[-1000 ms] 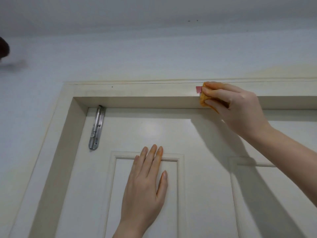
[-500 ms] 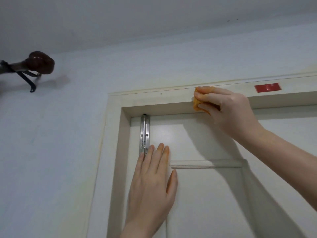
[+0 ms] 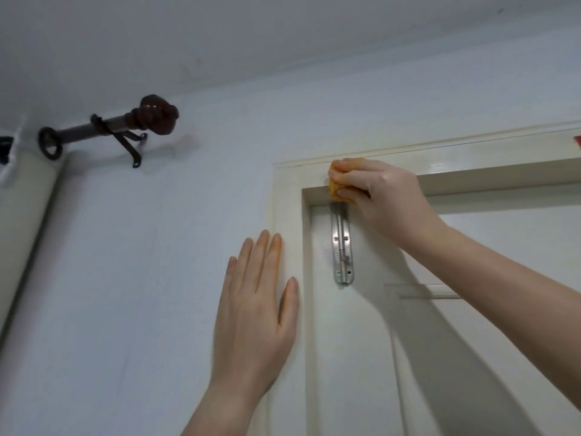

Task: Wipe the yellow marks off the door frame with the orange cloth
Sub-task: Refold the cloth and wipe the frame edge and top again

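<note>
The cream door frame [image 3: 287,196] runs up the left side and across the top of a white door [image 3: 408,341]. My right hand [image 3: 380,196] is shut on a bunched orange cloth [image 3: 334,191] and presses it against the top rail, close to the upper left corner. Most of the cloth is hidden under my fingers. My left hand [image 3: 257,313] lies flat with fingers together, palm on the wall and fingertips over the frame's left upright. Faint yellowish staining shows along the frame's outer edge.
A metal slide bolt [image 3: 342,247] is fixed to the door just below the cloth. A dark curtain rod with a brown knob [image 3: 157,116] sticks out of the wall at upper left, above a pale curtain [image 3: 28,221]. A red tape patch [image 3: 578,140] sits at the right edge.
My right hand has slid the cloth left along the top rail, from beside the red tape to near the corner. My left hand has shifted from the door panel onto the wall and left upright.
</note>
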The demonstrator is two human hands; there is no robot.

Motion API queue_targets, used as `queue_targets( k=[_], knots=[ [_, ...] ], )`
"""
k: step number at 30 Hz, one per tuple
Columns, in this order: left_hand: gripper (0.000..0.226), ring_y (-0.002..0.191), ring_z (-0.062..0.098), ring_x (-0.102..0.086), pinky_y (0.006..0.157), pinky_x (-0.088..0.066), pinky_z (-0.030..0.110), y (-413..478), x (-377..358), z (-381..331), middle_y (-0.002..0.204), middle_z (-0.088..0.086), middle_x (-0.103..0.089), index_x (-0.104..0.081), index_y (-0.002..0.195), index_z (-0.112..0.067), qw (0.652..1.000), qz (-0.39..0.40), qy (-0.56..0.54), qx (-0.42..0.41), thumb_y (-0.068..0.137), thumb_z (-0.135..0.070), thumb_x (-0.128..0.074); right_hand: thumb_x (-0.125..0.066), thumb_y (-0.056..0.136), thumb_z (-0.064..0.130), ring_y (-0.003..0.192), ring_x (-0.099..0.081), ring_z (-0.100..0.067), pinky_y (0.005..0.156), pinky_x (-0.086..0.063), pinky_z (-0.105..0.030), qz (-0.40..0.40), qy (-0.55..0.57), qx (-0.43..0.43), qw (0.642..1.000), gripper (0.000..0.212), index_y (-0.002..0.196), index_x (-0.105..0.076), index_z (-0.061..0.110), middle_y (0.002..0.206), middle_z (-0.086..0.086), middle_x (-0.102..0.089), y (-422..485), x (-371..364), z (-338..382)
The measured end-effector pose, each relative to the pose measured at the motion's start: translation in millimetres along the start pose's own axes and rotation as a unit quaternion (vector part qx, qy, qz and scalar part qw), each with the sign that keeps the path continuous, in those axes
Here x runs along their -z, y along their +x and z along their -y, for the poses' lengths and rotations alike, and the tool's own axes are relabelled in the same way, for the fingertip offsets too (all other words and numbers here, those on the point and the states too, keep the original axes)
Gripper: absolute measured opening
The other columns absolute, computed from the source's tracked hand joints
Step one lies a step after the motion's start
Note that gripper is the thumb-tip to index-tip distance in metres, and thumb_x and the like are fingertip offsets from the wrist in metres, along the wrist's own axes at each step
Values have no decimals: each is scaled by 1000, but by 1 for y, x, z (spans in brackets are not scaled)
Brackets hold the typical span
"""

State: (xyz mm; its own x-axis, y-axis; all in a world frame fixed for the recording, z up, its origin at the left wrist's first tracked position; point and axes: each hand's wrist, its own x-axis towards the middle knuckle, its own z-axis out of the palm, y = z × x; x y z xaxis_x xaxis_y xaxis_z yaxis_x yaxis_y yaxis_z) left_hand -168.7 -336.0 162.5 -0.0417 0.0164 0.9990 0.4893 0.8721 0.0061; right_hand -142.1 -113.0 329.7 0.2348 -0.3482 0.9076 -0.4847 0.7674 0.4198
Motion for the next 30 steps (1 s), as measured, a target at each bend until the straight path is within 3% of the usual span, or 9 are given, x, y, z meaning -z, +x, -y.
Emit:
queue_targets(
  k=[3, 7, 14, 17, 20, 24, 27, 30],
  knots=[
    [63, 167, -1, 4, 137, 0, 33, -15, 5, 26, 181, -21, -4, -11, 174, -31, 999, 6, -24, 33, 114, -45, -24, -78, 93, 11, 123, -70, -21, 109, -29, 3, 23, 9, 2, 1000, 25, 118, -81, 13, 133, -5, -74, 9, -15, 17],
    [62, 168, 2, 2, 137, 0, 32, -32, 6, 42, 182, -19, -6, -12, 174, -29, 998, 7, -31, 47, 114, -43, -24, -77, 92, 11, 125, -69, -18, 110, -38, -12, 46, 18, 8, 999, 27, 119, -81, 15, 134, -1, -73, 19, -26, 28],
    [63, 168, 1, 2, 138, 0, 31, -39, 8, 43, 182, -18, -6, -13, 174, -30, 998, 16, -39, 51, 114, -42, -25, -77, 94, 14, 126, -67, -10, 111, -36, -8, 50, 20, 0, 999, 30, 124, -79, 19, 136, 4, -71, 20, -22, 28],
    [63, 168, 2, 2, 138, -2, 33, -38, 9, 42, 182, -18, -7, -14, 174, -29, 997, 18, -45, 54, 114, -41, -26, -76, 95, 14, 128, -66, -13, 116, -43, -23, 53, 19, 1, 998, 31, 126, -78, 18, 138, 2, -70, 18, -18, 32],
    [63, 168, 2, 3, 138, -2, 33, -40, 8, 40, 182, -19, -6, -13, 174, -30, 997, 16, -51, 62, 114, -42, -26, -77, 94, 15, 126, -68, -13, 114, -49, -31, 30, 39, -32, 998, 30, 124, -79, 18, 137, 2, -71, 3, -8, 36],
    [62, 167, 0, -3, 137, -2, 26, -46, 7, 24, 181, -18, -14, -22, 173, -27, 991, -4, -101, 90, 114, -41, -33, -83, 89, 14, 121, -68, 0, 111, -49, -22, -8, 147, -130, 981, 32, 121, -80, 17, 130, 6, -74, -35, 22, 47],
    [53, 163, 3, -26, 134, -25, 29, -62, 6, -10, 168, -15, -42, -48, 163, -19, 976, -53, -185, 102, 111, -31, -46, -85, 88, 18, 116, -69, 6, 105, -50, -16, -14, 216, -223, 951, 32, 120, -80, 19, 123, 13, -76, -76, 51, 63],
    [33, 131, 7, -63, 109, -52, 25, -84, 11, -59, 132, -7, -68, -69, 141, -18, 949, -94, -277, 116, 110, -17, -59, -85, 87, 17, 111, -73, 0, 98, -55, -16, -2, 287, -316, 904, 33, 119, -80, 20, 112, 13, -80, -127, 79, 78]
  ],
)
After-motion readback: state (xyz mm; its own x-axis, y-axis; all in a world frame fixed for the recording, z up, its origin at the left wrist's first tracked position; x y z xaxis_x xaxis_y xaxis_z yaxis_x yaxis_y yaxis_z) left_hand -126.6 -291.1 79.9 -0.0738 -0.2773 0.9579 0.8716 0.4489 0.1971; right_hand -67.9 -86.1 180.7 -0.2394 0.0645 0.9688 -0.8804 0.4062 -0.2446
